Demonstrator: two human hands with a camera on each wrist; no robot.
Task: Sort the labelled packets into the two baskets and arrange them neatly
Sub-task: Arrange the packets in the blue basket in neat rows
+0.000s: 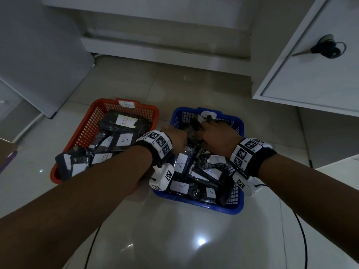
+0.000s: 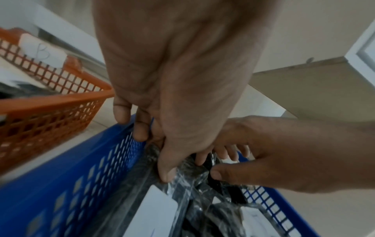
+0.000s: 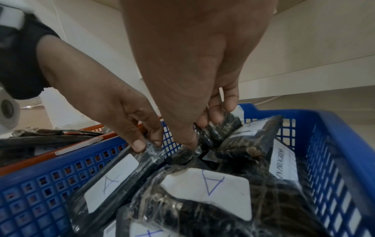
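Tiled floor (image 1: 174,239). Two mesh baskets side by side on it: red basket (image 1: 81,136), rim tag "B", holds black packets labelled "B" (image 1: 124,139); blue basket (image 1: 238,207) holds packets labelled "A" (image 3: 205,189), one sticker reading "IN PROGRESS" (image 3: 283,162). Blue rim tag hidden behind fingers. Both hands in the blue basket's far end: left hand (image 1: 177,139) pinches an "A" packet's edge (image 3: 113,181); right hand (image 1: 217,135) curls round another black packet (image 3: 221,126), label unseen.
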